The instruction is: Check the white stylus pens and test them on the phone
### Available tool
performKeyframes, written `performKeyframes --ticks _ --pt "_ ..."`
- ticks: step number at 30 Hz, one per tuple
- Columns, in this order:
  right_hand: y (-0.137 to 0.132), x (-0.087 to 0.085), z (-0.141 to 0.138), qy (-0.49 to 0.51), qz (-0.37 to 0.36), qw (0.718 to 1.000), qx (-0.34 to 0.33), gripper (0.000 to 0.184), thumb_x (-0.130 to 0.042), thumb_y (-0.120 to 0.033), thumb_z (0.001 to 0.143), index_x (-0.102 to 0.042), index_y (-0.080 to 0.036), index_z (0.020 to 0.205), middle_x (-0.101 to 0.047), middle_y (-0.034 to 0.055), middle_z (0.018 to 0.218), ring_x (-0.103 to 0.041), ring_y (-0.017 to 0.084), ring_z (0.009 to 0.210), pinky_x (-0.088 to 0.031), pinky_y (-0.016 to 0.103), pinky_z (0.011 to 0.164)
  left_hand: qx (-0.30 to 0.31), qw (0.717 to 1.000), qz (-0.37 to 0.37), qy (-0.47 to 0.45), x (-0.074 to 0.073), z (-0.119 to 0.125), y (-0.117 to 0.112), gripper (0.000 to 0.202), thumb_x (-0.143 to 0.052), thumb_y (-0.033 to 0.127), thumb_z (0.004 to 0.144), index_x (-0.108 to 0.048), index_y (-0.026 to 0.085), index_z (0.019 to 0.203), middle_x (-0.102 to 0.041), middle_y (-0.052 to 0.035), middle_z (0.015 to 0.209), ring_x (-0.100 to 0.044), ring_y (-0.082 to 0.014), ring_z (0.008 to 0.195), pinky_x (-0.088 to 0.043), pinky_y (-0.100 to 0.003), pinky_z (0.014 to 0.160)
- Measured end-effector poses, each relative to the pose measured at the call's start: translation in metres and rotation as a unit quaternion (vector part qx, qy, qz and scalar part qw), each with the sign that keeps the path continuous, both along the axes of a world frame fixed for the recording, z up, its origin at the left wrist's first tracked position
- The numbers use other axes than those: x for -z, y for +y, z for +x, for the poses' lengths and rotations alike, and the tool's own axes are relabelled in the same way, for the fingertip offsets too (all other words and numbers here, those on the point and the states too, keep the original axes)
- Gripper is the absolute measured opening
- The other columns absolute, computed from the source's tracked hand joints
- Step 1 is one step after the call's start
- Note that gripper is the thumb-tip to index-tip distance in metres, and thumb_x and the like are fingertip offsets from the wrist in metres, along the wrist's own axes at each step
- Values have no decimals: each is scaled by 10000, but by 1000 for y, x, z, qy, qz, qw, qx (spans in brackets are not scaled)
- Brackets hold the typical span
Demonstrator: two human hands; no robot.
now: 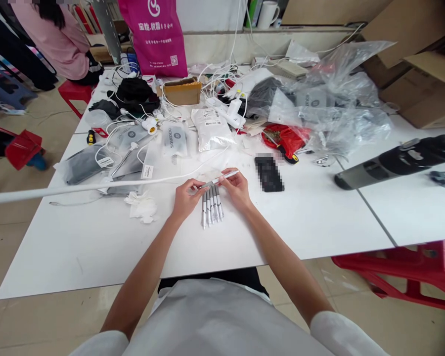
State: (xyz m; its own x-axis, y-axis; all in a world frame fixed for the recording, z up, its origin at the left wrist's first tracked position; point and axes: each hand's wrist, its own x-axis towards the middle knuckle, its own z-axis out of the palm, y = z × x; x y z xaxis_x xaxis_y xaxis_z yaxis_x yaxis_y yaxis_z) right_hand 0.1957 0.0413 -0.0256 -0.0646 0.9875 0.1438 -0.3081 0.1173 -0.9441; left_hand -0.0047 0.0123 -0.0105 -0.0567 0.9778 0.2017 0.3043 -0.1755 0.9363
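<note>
Several silver-white pens (212, 206) lie side by side on the white table (96, 247), tips towards me. My left hand (185, 198) is curled at their upper left, its fingertips pinching one end of another pen (222, 178) held crosswise above the row. My right hand (237, 187) pinches the same pen near its other end, with the tip sticking out past the fingers to the right.
A crumpled white tissue (143, 205) lies left of my hands, a black phone (269, 173) to the right. Packets, cables, plastic bags and a magenta bag (154, 34) crowd the far side. A dark handheld vacuum (396, 160) lies right. A person in pink stands far left.
</note>
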Motion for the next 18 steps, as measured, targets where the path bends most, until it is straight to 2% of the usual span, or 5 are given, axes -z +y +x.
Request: performKeyframes --ticks 4,9,11,14,18 --pt "-1 -1 -1 18 5 999 -46 507 -900 -487 861 -685 -284 1273 -798 63 1209 -774 228 1091 -642 394 949 -2 1000 -2 -1 2 1 -1 178 -851 403 879 -816 232 914 -804 -21 913 -671 -198 843 -526 -334 835" --pt "-1 0 -1 -20 -20 999 18 345 -931 -472 826 -695 -233 903 -791 16 877 -733 165 749 -626 328 754 11 1000 -3 10 1 2 -3 197 -861 425 872 -819 237 916 -804 -30 914 -691 -215 874 -537 -350 851" --pt "-1 -1 0 -19 -7 1000 9 343 -904 -493 855 -711 -245 992 -803 26 953 -752 178 819 -623 326 759 15 1000 -2 9 1 3 -3 198 -854 431 883 -820 240 927 -805 -30 915 -694 -215 876 -539 -353 856" --pt "-1 -2 0 6 4 999 -40 423 -864 -500 899 -689 -279 1214 -816 55 1168 -774 216 1050 -638 371 893 6 1000 0 2 1 2 -1 191 -848 427 896 -813 240 914 -810 -25 918 -696 -210 863 -539 -352 850" --pt "-2 -2 -1 -2 -13 1000 -23 332 -895 -476 871 -700 -251 1020 -843 47 1037 -777 199 896 -638 380 871 4 1000 27 13 4 0 0 183 -860 418 898 -802 245 898 -813 -23 934 -702 -207 861 -536 -354 838"
